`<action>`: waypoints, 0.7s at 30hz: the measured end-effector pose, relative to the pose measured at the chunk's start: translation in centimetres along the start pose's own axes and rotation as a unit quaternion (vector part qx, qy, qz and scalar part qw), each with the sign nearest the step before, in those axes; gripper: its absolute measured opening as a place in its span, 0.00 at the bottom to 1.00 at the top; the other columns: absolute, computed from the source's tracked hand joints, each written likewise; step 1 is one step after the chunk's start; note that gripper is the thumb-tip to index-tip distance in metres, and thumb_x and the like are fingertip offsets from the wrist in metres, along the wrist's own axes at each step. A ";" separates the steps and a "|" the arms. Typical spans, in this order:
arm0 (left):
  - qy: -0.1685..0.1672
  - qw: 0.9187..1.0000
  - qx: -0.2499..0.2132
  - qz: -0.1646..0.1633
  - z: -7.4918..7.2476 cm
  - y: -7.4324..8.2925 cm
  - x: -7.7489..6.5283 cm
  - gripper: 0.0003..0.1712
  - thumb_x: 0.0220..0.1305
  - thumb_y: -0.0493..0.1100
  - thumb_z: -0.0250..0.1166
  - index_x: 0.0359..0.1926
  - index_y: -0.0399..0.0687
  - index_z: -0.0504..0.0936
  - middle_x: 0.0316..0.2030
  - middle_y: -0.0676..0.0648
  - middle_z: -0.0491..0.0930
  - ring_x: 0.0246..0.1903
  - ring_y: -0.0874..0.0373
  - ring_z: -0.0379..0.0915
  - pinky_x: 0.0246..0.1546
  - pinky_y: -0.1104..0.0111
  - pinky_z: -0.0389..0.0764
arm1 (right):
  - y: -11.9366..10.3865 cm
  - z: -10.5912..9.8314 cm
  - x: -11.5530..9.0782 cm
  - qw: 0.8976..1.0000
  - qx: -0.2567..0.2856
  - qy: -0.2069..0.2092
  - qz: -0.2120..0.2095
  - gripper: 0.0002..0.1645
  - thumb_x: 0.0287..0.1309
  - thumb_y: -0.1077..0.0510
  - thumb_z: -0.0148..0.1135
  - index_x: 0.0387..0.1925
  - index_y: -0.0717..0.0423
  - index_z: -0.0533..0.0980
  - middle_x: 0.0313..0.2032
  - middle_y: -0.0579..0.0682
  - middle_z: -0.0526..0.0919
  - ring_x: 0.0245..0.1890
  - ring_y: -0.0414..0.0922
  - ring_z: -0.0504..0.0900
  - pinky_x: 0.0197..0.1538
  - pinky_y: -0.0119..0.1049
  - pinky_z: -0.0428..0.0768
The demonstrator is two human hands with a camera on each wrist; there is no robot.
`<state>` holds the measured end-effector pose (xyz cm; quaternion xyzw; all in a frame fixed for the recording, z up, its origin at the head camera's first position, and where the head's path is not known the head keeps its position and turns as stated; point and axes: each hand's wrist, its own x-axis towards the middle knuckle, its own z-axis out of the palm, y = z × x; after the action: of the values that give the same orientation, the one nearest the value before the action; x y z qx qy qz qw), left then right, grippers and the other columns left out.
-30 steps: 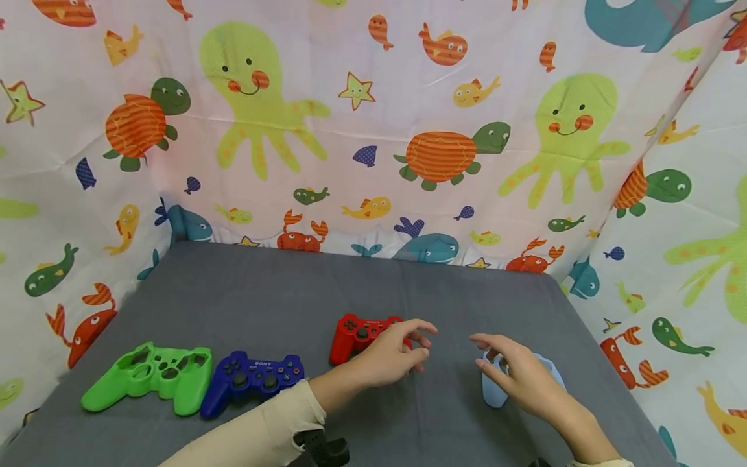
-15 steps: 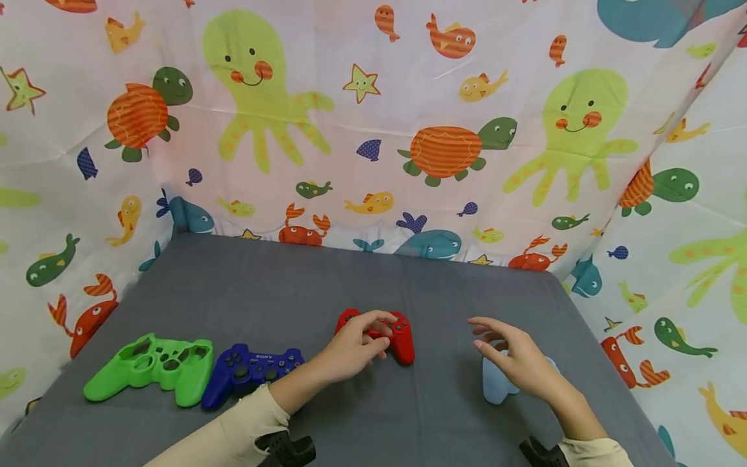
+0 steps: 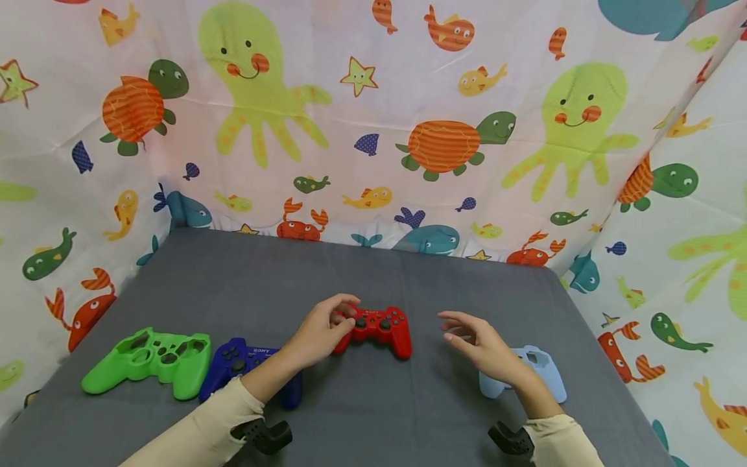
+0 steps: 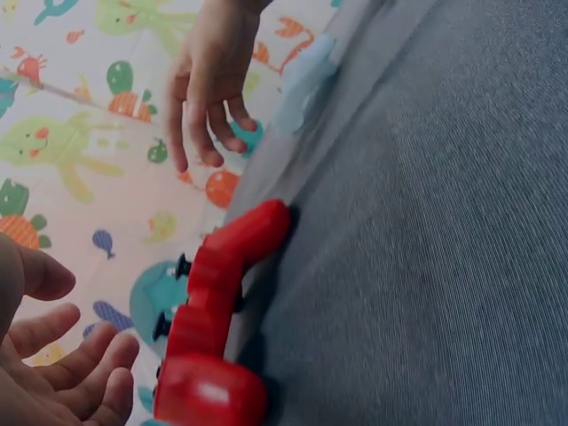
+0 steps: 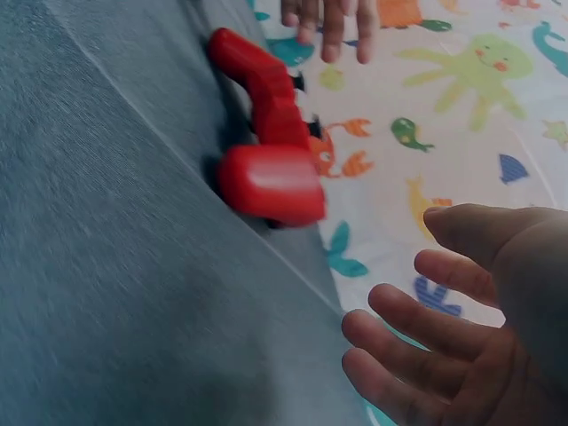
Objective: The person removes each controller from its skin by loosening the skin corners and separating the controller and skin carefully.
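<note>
A red game controller lies on the grey cloth near the middle of the table. My left hand is over its left grip, fingers relaxed and holding nothing. In the left wrist view a gap shows between those fingers and the red controller. My right hand hovers to the right of the controller, with loosely bent fingers and nothing in them. Under and behind that hand sits a light blue controller cover, partly hidden by the wrist. From the right wrist view, the right hand is apart from the red controller.
At the left lie a green controller cover and a blue controller, the latter partly covered by my left forearm. A white curtain printed with sea animals rises along the back and sides of the grey-covered table.
My left hand has moved left across the red controller, uncovering its right side. The right hand has shifted left, off part of the light blue cover. The controllers stay in place.
</note>
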<state>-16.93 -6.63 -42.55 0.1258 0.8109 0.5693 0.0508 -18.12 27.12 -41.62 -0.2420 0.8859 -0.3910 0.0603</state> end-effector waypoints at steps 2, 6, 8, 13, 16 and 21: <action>0.012 1.000 0.025 0.010 -0.4 -0.2 -0.1 0.19 0.71 0.35 0.60 0.61 0.51 0.78 0.53 0.40 0.80 0.45 0.51 0.78 0.40 0.64 0.78 | 0.0 0.7 0.4 1.000 0.006 -0.010 -0.002 0.25 0.71 0.57 0.60 0.65 0.60 0.73 0.57 0.66 0.81 0.52 0.57 0.84 0.52 0.35 0.83; 0.024 0.998 0.065 0.009 -1.1 -0.5 -0.3 0.21 0.69 0.37 0.64 0.62 0.53 0.78 0.56 0.40 0.78 0.52 0.46 0.75 0.46 0.60 0.78 | 0.2 2.0 1.1 0.999 0.018 -0.032 -0.007 0.28 0.71 0.57 0.60 0.68 0.63 0.69 0.56 0.67 0.81 0.52 0.58 0.84 0.52 0.38 0.83; 0.023 0.996 0.082 0.004 -1.4 -0.6 -0.3 0.23 0.68 0.37 0.64 0.63 0.52 0.78 0.59 0.38 0.76 0.56 0.43 0.73 0.47 0.59 0.78 | 0.3 2.5 1.4 0.999 0.025 -0.041 -0.007 0.31 0.71 0.57 0.60 0.70 0.61 0.66 0.56 0.67 0.81 0.52 0.58 0.84 0.51 0.39 0.83; -0.004 0.995 0.088 -0.049 -1.9 -1.1 -0.3 0.33 0.68 0.40 0.66 0.72 0.58 0.69 0.71 0.37 0.64 0.59 0.40 0.73 0.44 0.59 0.80 | 0.1 3.5 2.4 0.998 0.038 -0.057 -0.001 0.37 0.71 0.55 0.61 0.76 0.53 0.59 0.59 0.65 0.80 0.54 0.58 0.82 0.54 0.46 0.82; -0.032 0.993 0.077 -0.085 -2.0 -1.4 0.0 0.39 0.69 0.43 0.65 0.77 0.63 0.61 0.76 0.39 0.57 0.65 0.38 0.69 0.53 0.50 0.79 | -0.1 4.0 3.0 0.996 0.046 -0.070 0.006 0.40 0.71 0.54 0.61 0.78 0.49 0.56 0.62 0.65 0.77 0.59 0.60 0.80 0.58 0.53 0.80; -0.074 0.990 0.065 -0.103 -1.8 -1.8 0.2 0.46 0.69 0.40 0.65 0.80 0.62 0.52 0.79 0.40 0.53 0.75 0.37 0.56 0.70 0.38 0.62 | -0.4 4.5 3.9 0.994 0.061 -0.087 0.020 0.43 0.70 0.54 0.61 0.79 0.46 0.53 0.67 0.63 0.73 0.63 0.59 0.77 0.60 0.56 0.79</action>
<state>-17.82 -8.78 -43.60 0.0858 0.8489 0.4962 0.1606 -20.04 22.05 -44.10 -0.2531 0.8564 -0.4208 0.1596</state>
